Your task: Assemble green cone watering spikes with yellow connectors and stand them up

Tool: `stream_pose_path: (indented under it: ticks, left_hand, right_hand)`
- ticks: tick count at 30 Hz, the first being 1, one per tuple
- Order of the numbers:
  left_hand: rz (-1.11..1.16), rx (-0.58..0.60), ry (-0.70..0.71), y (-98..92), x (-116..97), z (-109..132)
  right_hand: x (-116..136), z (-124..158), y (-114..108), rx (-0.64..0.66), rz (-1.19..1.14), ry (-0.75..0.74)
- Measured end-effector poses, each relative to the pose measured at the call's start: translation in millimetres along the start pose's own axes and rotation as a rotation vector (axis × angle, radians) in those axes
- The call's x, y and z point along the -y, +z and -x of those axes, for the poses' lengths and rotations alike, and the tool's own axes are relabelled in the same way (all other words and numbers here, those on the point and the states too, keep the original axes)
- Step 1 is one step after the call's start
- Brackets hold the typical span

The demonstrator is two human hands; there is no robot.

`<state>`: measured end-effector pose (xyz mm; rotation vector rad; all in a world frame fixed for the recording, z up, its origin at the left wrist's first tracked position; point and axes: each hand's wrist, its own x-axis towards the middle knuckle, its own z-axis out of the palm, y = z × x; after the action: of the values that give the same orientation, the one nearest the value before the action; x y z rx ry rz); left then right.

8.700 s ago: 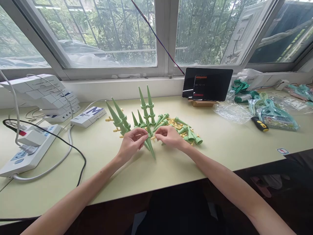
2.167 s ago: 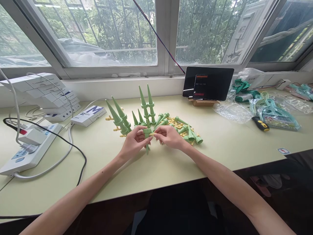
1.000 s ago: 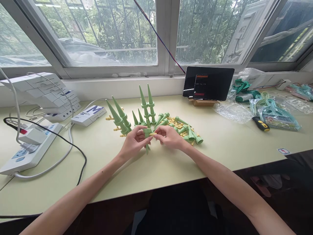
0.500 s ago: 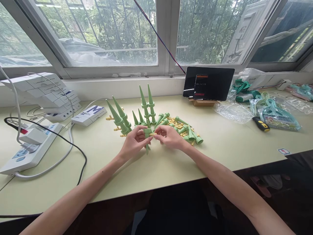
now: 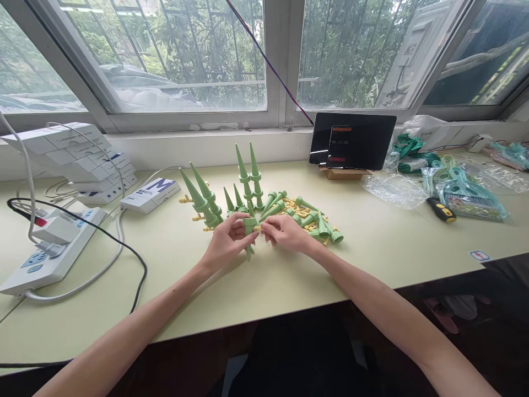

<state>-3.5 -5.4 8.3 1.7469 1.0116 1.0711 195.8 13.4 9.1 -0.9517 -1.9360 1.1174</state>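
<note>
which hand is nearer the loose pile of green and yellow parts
Right. The right hand is at the pile's near left side; the left hand is farther left, holding a green spike.

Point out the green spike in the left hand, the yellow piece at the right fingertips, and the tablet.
Green spike [image 5: 249, 222]: head view, on its wide collar.
Yellow piece [image 5: 257, 228]: head view, on its exposed part.
Tablet [image 5: 370, 142]: head view, on its dark screen.

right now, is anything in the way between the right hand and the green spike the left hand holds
Nothing visible but the small yellow piece pinched in the right hand; it is at the side of the green spike in the left hand.
</note>
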Motion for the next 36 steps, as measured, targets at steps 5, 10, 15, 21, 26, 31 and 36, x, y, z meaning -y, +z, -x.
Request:
stream_pose_path:
  ticks: [5,10,15,21,26,31,36]
  left_hand:
    - [0.007,-0.005,0.001,0.3,-1.3,-0.1]
    - [0.000,0.001,0.003,0.4,0.2,0.0]
    - [-0.084,-0.016,0.009,-0.2,1.6,0.2]
    - [-0.186,-0.043,0.026,-0.7,3.0,-0.6]
    - [-0.175,-0.052,0.020,-0.6,1.8,0.1]
    - [-0.120,-0.041,0.019,0.1,-0.6,0.1]
    - [-0.106,-0.030,0.012,0.3,-0.6,0.3]
  right_hand:
    - [1.1,0.5,0.0,-0.029,-0.038,0.012]
    - [1.7,0.4,-0.6,-0.026,-0.003,-0.004]
    - [0.1,-0.3,-0.1,-0.008,0.038,-0.017]
    - [-1.5,-1.0,1.0,0.020,0.046,-0.026]
    - [-1.2,-0.6,1.1,-0.003,-0.004,0.007]
    - [-0.8,0.6,0.7,-0.035,-0.039,0.005]
    - [-0.6,0.6,0.1,-0.024,-0.009,-0.025]
